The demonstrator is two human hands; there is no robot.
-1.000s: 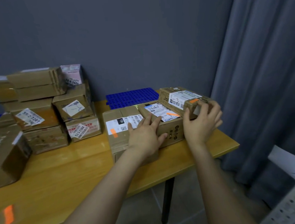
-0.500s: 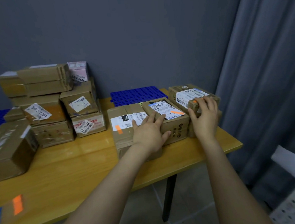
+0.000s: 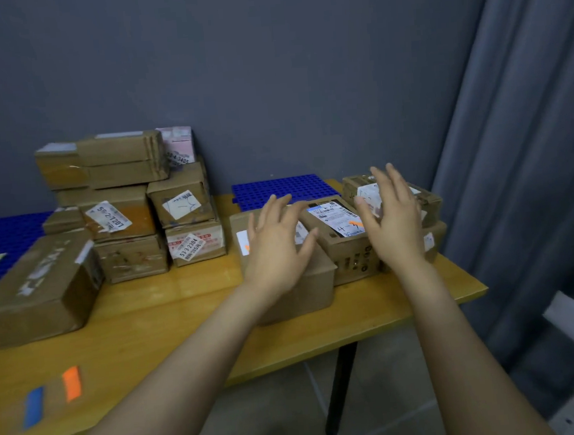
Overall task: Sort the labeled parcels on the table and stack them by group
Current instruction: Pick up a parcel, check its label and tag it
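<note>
Three labeled cardboard parcels sit in a row at the table's right end: a left parcel (image 3: 305, 291), a middle parcel (image 3: 339, 227) with an orange mark on its label, and a right parcel (image 3: 428, 199) lying on another box. My left hand (image 3: 277, 249) hovers over the left parcel with fingers spread, holding nothing. My right hand (image 3: 392, 222) is raised between the middle and right parcels, fingers straight, holding nothing. A stack of several labeled parcels (image 3: 130, 209) stands at the back left.
A large brown box (image 3: 40, 288) lies at the left. A blue perforated mat (image 3: 276, 189) lies behind the row against the grey wall. Orange and blue tape marks (image 3: 52, 393) sit on the wooden table (image 3: 171, 329) near its front edge. A grey curtain (image 3: 529, 129) hangs at the right.
Both hands have lifted off the parcels and spread their fingers; before, the left hand rested on the left and middle parcels and the right hand held the right parcel.
</note>
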